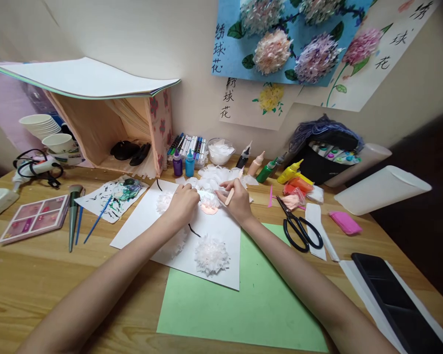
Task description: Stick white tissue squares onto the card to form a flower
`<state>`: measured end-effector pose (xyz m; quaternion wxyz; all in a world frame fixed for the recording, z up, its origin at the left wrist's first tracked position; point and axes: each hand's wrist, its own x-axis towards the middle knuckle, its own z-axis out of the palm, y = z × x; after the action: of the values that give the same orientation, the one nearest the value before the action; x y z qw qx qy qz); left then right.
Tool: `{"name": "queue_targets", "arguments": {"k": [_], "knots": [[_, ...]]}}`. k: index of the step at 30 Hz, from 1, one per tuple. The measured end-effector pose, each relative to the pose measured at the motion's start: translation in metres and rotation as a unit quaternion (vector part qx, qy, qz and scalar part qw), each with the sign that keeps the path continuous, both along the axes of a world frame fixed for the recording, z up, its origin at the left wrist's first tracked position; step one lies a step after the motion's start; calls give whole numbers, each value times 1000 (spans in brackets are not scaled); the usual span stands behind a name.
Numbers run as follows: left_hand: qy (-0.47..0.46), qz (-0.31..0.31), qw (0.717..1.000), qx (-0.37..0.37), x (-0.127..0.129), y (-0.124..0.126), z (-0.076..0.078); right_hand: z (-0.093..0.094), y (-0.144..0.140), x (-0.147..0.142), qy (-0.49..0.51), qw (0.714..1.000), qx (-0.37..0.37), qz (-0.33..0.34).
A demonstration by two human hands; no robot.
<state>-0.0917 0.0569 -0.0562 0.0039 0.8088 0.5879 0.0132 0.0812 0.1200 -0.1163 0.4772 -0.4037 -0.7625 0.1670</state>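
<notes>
The paper flowers point(212, 255) are white with a pinkish tinge, the sheet point(138, 228) white with black strokes, the card point(243, 314) pale green. Tan grain streaks the worktop point(15, 280); the scissors point(292, 215) are black, the peach box point(160, 132) flower-patterned.

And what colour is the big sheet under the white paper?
The big sheet is light green; it shows best in the head view.

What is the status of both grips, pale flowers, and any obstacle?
Left grip: at white ruffles, hold unclear. Right grip: holding small stick. Front pale flower: on white paper. Scissors: right of paper, clear of both grips.
</notes>
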Motion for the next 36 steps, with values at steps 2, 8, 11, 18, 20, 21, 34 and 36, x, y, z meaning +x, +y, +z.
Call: {"name": "queue_targets", "arguments": {"k": [2, 8, 11, 18, 20, 21, 34, 36], "knots": [[0, 2, 1000, -6, 0, 0, 1, -2, 1, -4, -36, 999, 8, -4], [3, 5, 1000, -7, -1, 0, 2, 1, 2, 5, 47, 998, -1, -50], [6, 3, 1000, -5, -1, -1, 2, 3, 2, 13, 95, 993, -3, -74], [13, 5, 1000, -9, 1, -2, 3, 1, 0, 5, 40, 999, 22, -25], [15, 5, 1000, -7, 1, -1, 2, 0, 1, -1, -5, 999, 33, -21], [15, 7, 1000, -7, 1, -1, 2, -1, 2, -2, -19, 999, 36, -23], [-56, 76, 995, -10, -3, 0, 12, 6, -9, 7, 180, 983, 8, 22], [-150, 90, 984, 14, -5, 1, 14, 6, -18, 2, 165, 984, -15, 66]]}}
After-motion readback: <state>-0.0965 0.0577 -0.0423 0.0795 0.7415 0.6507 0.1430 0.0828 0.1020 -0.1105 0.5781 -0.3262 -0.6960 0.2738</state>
